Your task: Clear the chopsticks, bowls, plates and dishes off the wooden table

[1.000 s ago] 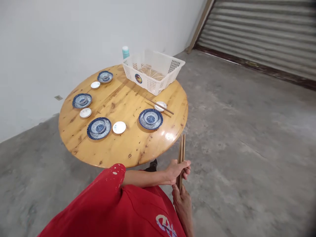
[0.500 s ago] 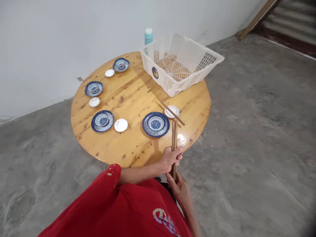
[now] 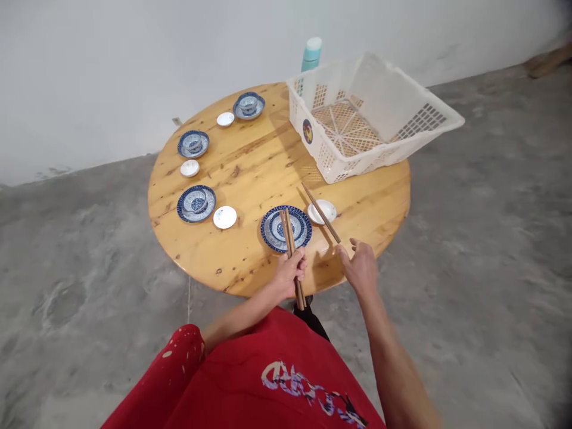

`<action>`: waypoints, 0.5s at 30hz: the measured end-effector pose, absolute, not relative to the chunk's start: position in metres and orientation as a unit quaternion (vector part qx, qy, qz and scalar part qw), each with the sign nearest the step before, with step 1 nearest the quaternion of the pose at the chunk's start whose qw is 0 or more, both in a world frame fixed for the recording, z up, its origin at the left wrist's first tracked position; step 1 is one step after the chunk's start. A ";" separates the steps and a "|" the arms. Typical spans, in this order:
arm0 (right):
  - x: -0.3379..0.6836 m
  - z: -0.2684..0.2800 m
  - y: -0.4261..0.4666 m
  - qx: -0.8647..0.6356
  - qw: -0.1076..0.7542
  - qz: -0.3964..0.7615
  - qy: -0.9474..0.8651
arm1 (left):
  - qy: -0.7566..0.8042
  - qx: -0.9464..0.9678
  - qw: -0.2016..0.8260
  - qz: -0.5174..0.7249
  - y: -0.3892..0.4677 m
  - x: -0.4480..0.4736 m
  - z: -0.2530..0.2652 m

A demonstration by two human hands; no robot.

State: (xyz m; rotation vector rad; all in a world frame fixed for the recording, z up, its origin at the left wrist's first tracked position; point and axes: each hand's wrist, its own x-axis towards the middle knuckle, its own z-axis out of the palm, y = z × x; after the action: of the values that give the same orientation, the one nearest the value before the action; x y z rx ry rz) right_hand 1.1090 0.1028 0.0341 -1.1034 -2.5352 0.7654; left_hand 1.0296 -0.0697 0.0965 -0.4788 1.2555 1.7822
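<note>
My left hand (image 3: 291,271) is wrapped round a bundle of brown chopsticks (image 3: 287,231) near the table's front edge. The bundle's tips overlap the near blue-patterned plate (image 3: 264,239), on which a matching bowl (image 3: 292,221) sits. To the right, my right hand (image 3: 361,268) is empty, fingers apart, just off the near end of a chopstick or close pair (image 3: 322,213). That piece lies slantwise across a small white dish (image 3: 329,210), its near end sticking out over the tabletop.
More blue plates with bowls stand along the left of the round wooden table (image 3: 250,179), each beside a small white dish (image 3: 224,217). A big white plastic basket (image 3: 339,170) occupies the back right, a teal bottle (image 3: 311,55) behind it. A wall (image 3: 156,65) rises beyond.
My right hand has left the lower end of the bundle and moved up and right toward the dish. The bundle in my left hand has swung left over the near plate. The view has shifted.
</note>
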 end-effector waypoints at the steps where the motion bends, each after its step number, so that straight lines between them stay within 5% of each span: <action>1: 1.098 0.032 0.110 -0.374 0.107 0.253 -0.886 | 0.502 -0.188 0.429 0.727 -0.065 1.031 0.096; 8: 1.063 0.030 0.123 -0.363 -0.074 0.242 -0.897 | 0.515 -0.171 0.355 0.761 -0.037 1.038 0.092; 15: 1.067 0.023 0.132 -0.367 -0.020 0.439 -0.820 | 0.527 -0.178 0.307 0.772 -0.018 1.033 0.088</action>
State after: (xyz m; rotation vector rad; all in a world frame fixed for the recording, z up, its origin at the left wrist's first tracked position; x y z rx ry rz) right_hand 1.0668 0.1317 0.0235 -1.1691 -2.6073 1.3973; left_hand 1.0327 -0.0184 0.0883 -0.4713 1.3948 2.0430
